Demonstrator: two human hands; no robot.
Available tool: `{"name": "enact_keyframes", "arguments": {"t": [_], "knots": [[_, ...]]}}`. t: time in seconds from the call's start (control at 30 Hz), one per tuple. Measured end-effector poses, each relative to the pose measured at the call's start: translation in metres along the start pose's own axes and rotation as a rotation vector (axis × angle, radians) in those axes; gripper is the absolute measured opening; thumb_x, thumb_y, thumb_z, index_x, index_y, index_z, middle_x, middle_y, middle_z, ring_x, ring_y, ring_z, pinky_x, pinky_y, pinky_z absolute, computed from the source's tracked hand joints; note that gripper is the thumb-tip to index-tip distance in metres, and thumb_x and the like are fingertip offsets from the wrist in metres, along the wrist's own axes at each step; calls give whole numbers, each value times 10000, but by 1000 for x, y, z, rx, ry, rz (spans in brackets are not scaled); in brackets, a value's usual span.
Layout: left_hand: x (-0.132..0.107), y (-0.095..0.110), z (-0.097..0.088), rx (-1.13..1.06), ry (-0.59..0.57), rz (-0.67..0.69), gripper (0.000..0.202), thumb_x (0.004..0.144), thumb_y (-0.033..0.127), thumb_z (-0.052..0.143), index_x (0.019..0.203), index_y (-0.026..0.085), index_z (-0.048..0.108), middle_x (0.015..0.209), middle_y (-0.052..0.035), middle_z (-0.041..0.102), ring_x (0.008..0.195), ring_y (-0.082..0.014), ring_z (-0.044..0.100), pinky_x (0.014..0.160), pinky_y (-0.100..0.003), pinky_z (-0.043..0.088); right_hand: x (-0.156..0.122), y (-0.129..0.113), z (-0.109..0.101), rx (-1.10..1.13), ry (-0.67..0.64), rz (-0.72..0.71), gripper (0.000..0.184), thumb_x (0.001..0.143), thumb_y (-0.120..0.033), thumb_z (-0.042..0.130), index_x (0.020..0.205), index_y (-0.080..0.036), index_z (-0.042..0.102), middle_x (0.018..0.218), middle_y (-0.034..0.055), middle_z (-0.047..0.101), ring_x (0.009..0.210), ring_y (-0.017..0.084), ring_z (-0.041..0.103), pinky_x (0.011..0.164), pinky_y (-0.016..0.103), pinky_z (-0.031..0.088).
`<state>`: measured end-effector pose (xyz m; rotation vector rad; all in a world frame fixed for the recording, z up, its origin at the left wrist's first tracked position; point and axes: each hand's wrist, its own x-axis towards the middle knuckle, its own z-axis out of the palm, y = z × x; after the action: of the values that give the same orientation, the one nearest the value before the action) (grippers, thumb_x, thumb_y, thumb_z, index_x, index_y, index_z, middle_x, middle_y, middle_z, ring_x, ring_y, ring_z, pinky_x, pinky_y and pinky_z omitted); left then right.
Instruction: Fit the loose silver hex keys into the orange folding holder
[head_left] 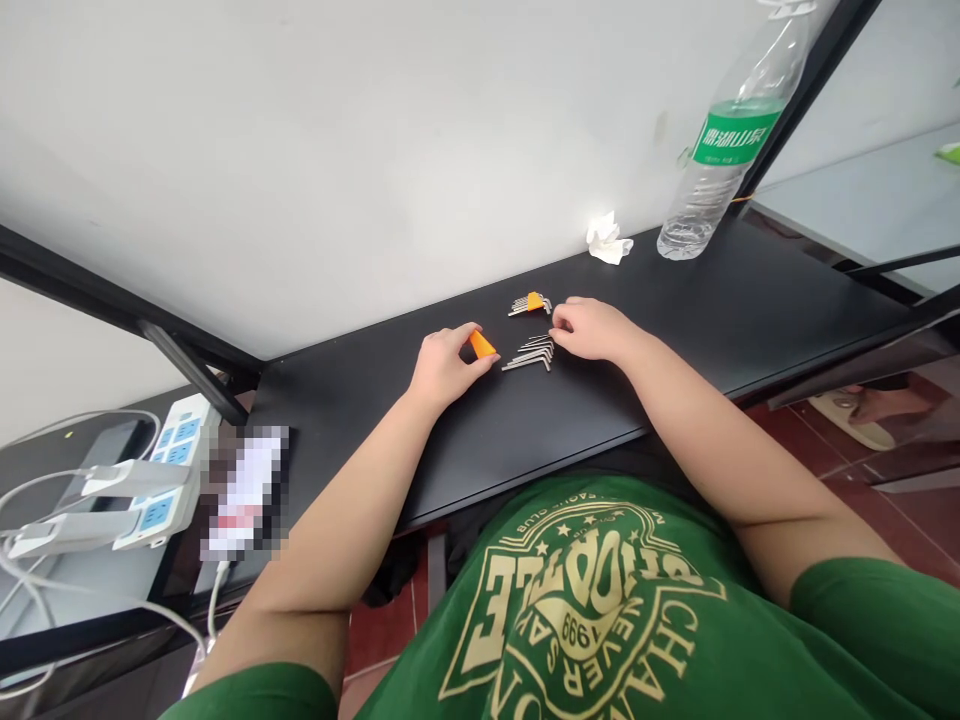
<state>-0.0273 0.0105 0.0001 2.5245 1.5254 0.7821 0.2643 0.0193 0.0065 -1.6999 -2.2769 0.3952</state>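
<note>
Counter (570, 410): black; bears the loose keys and the filled set.
Left grip (441, 368): mine; thumb and fingers pinch an orange holder (481, 345).
Right grip (592, 328): mine; fingertips curled at the bent ends of the loose hex keys (531, 353); whether one is pinched, I cannot tell.
Loose hex keys, place: in a row between my two grips, directly left of the right one, which is nearer.
Loose hex keys, axis: roughly left to right; long arms point left, short arms bend toward me.
Filled set (535, 301): keys in orange plastic, just beyond the row.
Orange holder, axis: slants from far left to near right.
</note>
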Motion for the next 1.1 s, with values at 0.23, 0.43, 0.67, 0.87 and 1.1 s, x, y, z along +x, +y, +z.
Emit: {"name": "enact_keyframes", "arguments": {"t": [0.23, 0.43, 0.67, 0.87, 1.1], "knots": [[0, 2, -1, 11, 4, 11, 420, 813, 499, 794, 1153, 264, 717, 863, -20, 727, 774, -243, 665, 835, -386, 519, 0, -6, 10, 79, -59, -199, 151, 918, -190, 559, 964, -190, 703, 1111, 110, 656, 931, 240, 637, 789, 350, 472], [-1, 1, 0, -12, -16, 29, 412, 829, 495, 783, 1162, 265, 709, 947, -24, 753, 817, -245, 679, 853, -386, 510, -4, -13, 16, 115, -68, -236, 50, 893, -218, 629, 905, -199, 674, 1046, 94, 652, 878, 220, 622, 755, 329, 464], [-1, 5, -1, -2, -49, 25, 420, 840, 495, 767, 1181, 259, 701, 964, -20, 758, 842, -237, 678, 877, -378, 500, -9, -21, 14, 101, -45, -315, 69, 883, -190, 625, 923, -201, 680, 1026, 83, 641, 954, 238, 591, 775, 329, 441], [-1, 5, -3, 8, -61, 31, 423, 849, 492, 758, 1186, 245, 698, 905, -13, 743, 789, -223, 657, 877, -375, 498, -22, -37, 6, -16, -48, -442, 99, 901, -208, 629, 813, -196, 673, 997, 84, 643, 965, 253, 570, 849, 376, 404], [-1, 3, -1, -5, -42, 38, 418, 846, 466, 770, 1192, 244, 692, 916, -11, 746, 793, -221, 659, 842, -361, 497, -26, -51, 7, -186, -77, -423, 76, 906, -150, 592, 877, -179, 657, 998, 117, 649, 921, 259, 571, 809, 374, 381]]}}
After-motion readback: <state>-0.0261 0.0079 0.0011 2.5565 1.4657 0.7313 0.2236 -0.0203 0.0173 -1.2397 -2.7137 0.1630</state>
